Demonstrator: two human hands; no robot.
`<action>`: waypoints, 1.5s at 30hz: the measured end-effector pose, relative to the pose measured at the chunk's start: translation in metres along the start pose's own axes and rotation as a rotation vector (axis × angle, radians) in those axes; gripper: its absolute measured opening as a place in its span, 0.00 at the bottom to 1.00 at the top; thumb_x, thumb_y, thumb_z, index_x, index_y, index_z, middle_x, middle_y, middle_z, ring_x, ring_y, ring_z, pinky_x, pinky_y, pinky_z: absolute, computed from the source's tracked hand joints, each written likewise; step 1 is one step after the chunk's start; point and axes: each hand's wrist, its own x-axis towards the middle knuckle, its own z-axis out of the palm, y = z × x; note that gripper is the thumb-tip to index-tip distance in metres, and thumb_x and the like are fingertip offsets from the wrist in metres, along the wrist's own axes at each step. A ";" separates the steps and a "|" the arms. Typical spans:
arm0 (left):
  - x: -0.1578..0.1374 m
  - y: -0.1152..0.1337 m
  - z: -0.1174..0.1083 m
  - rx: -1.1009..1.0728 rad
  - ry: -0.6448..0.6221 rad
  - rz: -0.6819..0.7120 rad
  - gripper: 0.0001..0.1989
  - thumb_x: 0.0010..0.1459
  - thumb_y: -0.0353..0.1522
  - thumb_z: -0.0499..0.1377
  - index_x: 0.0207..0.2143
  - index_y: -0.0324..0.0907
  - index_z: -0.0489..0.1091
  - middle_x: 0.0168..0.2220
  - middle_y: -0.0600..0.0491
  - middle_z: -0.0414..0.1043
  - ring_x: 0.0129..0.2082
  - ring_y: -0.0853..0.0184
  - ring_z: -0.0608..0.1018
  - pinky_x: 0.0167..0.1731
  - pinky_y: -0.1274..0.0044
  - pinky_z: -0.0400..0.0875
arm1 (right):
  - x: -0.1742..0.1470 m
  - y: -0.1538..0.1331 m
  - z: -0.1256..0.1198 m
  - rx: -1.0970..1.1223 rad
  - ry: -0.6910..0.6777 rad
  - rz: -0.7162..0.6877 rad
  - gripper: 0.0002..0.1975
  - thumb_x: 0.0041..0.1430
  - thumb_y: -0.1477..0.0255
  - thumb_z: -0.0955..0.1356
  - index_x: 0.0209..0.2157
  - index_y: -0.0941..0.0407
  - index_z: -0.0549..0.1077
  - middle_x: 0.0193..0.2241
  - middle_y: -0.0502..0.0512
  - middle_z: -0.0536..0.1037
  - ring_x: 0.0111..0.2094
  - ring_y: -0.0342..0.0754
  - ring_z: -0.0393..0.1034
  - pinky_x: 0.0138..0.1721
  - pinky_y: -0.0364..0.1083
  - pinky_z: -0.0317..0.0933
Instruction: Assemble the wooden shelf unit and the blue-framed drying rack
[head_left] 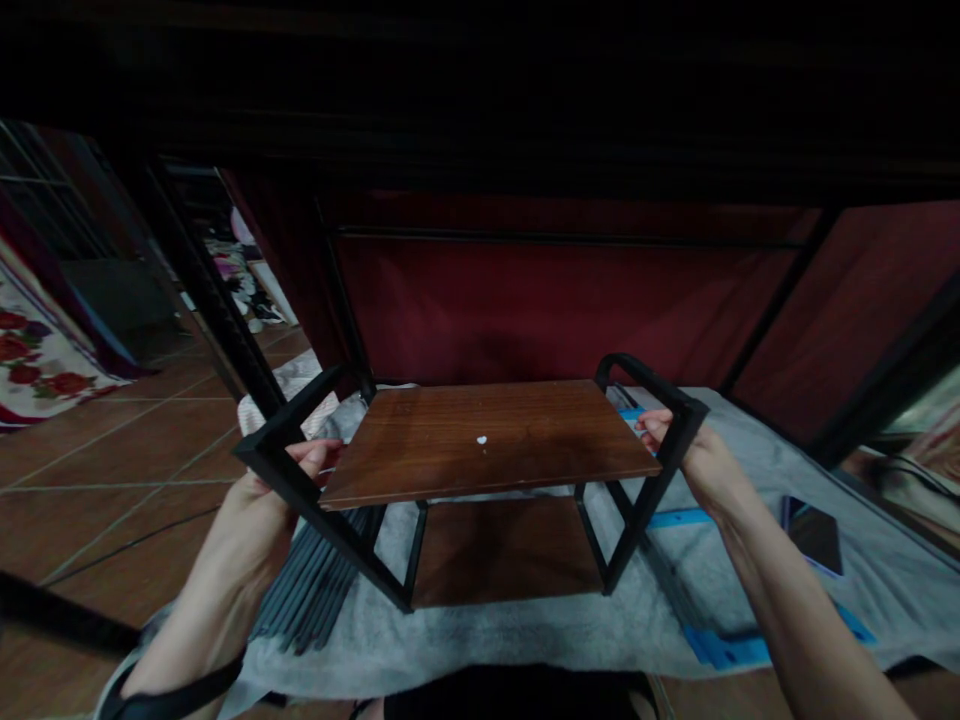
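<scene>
Each hand, left hand (259,490) and right hand (686,445), closes its grip on the black frame (300,470) flanking the wooden shelf (487,440), long axis spanning between them.

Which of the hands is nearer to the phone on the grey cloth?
Right. The right hand grips the shelf's right frame, just left of the phone; the left hand is across the shelf.

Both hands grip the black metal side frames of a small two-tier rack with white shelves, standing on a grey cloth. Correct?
Not quite. In the head view, the shelves are dark brown wood, not white. The left hand and right hand do grip the black side frames, and the rack stands on the grey cloth.
</scene>
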 end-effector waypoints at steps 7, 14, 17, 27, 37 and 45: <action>-0.039 -0.004 -0.011 -0.074 0.064 -0.081 0.28 0.25 0.44 0.80 0.33 0.46 0.81 0.33 0.56 0.81 0.44 0.63 0.80 0.37 0.83 0.76 | -0.058 -0.013 -0.005 0.034 -0.031 -0.010 0.15 0.57 0.54 0.74 0.37 0.51 0.80 0.33 0.51 0.80 0.34 0.47 0.72 0.39 0.46 0.67; -0.055 -0.003 -0.006 -0.197 0.149 -0.011 0.21 0.32 0.39 0.79 0.32 0.46 0.80 0.34 0.60 0.80 0.37 0.71 0.78 0.40 0.84 0.75 | -0.078 -0.018 -0.001 0.017 0.060 -0.081 0.12 0.60 0.56 0.73 0.40 0.49 0.79 0.32 0.50 0.79 0.34 0.47 0.72 0.41 0.46 0.67; -0.060 -0.003 -0.004 -0.245 0.156 0.055 0.16 0.40 0.37 0.77 0.33 0.46 0.80 0.35 0.59 0.80 0.37 0.71 0.77 0.40 0.82 0.75 | -0.075 -0.018 -0.001 0.028 0.065 -0.089 0.13 0.59 0.56 0.73 0.40 0.48 0.79 0.33 0.50 0.79 0.34 0.47 0.72 0.40 0.47 0.67; -0.064 -0.005 -0.007 -0.152 0.129 0.217 0.15 0.41 0.35 0.76 0.33 0.44 0.81 0.30 0.57 0.79 0.28 0.73 0.74 0.32 0.81 0.72 | -0.066 -0.030 -0.007 -0.060 0.017 -0.087 0.15 0.54 0.53 0.75 0.36 0.48 0.79 0.32 0.51 0.78 0.34 0.49 0.71 0.40 0.47 0.68; -0.061 -0.003 -0.015 0.036 0.098 0.305 0.13 0.44 0.37 0.75 0.33 0.44 0.81 0.29 0.56 0.78 0.27 0.71 0.75 0.33 0.78 0.73 | -0.054 -0.037 -0.022 -0.007 -0.131 0.083 0.17 0.49 0.54 0.78 0.32 0.53 0.79 0.28 0.50 0.74 0.29 0.44 0.66 0.33 0.41 0.65; -0.059 -0.007 -0.017 0.015 0.087 0.319 0.13 0.45 0.36 0.74 0.34 0.44 0.81 0.32 0.55 0.80 0.29 0.70 0.77 0.36 0.77 0.74 | -0.053 -0.037 -0.024 0.049 -0.139 0.144 0.16 0.47 0.58 0.79 0.34 0.51 0.80 0.32 0.51 0.77 0.31 0.44 0.68 0.34 0.41 0.68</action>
